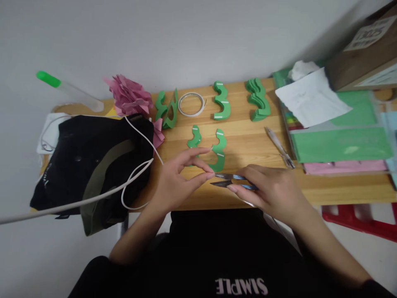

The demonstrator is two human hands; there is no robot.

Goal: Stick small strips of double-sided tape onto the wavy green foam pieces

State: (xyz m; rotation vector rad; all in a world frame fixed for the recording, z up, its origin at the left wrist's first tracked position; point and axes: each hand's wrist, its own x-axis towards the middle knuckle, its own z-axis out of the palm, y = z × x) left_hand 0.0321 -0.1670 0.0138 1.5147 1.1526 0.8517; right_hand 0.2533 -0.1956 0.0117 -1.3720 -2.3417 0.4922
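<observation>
My right hand (273,186) grips small thread snips (229,177) with blue handles; their dark blades are parted and point left. At the blade tip, my left hand (180,174) has thumb and a finger pinched together. Whatever is in that pinch is too small to make out. Just beyond my fingers lies a wavy green paper piece (221,142) with white strips on it, partly covered by the left fingers. Beside it on the left is a similar green cutout (194,135), also partly hidden. A roll of white tape (191,104) lies flat farther back.
Stacked green cutouts (259,101) and a striped one (221,101) lie near the wall, with folded green pieces (167,109) and a pink paper flower (130,95) leftward. A black bag (102,161) with a white cable fills the left; a pen (279,147) and green folder (341,145) lie right.
</observation>
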